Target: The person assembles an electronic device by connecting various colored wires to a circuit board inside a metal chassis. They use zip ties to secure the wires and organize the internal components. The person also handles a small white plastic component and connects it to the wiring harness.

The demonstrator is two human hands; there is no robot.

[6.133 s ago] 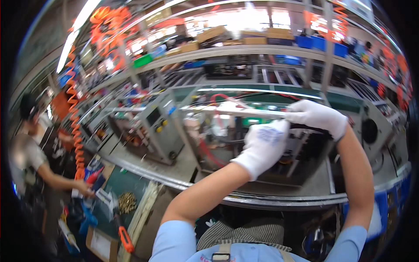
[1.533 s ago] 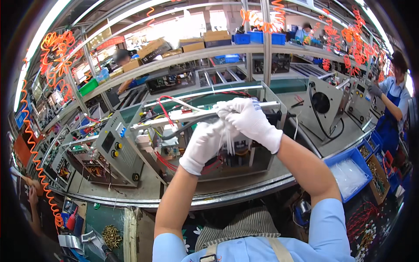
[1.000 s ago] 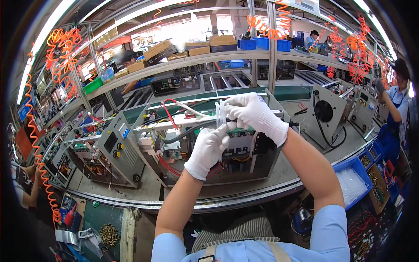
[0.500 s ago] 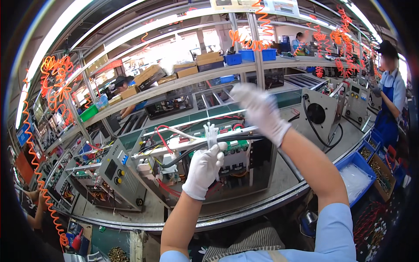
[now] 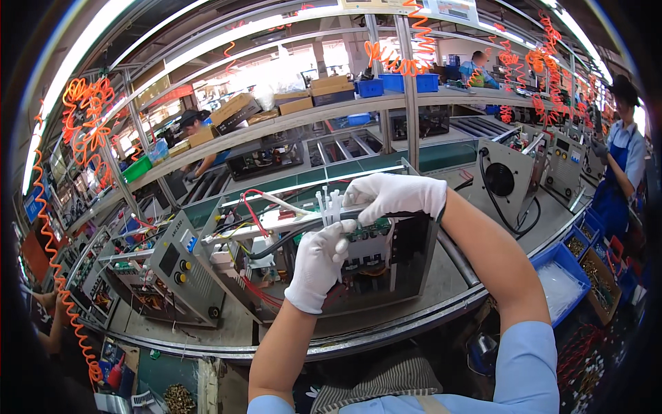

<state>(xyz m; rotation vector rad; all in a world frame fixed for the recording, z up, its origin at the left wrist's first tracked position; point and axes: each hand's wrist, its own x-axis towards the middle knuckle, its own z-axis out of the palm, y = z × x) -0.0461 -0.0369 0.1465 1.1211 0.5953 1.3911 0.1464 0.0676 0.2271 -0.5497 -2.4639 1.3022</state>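
Observation:
My left hand (image 5: 318, 265), in a white glove, is closed around a bunch of white cable ties (image 5: 329, 207) whose heads stick up above the fingers. From the right, my gloved right hand (image 5: 396, 196) reaches to the bunch, fingers curled at its side. Whether a tie is pinched there is hidden. Both hands are over an open-topped machine housing (image 5: 414, 276) on the bench. Inside it show green circuit boards, a black cable (image 5: 276, 250) and red wires (image 5: 249, 207). Part of the interior is covered by my hands.
Another grey machine with yellow knobs (image 5: 169, 269) stands on the left. Further right is a grey panel with a round fan (image 5: 498, 179). Blue bins (image 5: 562, 283) line the bench's right edge, near a co-worker (image 5: 620, 152). Orange coiled hoses (image 5: 52, 262) hang at the left.
My right hand has come down and left from above the housing to the cable ties. My left hand stays closed on the bunch, and the view has shifted slightly.

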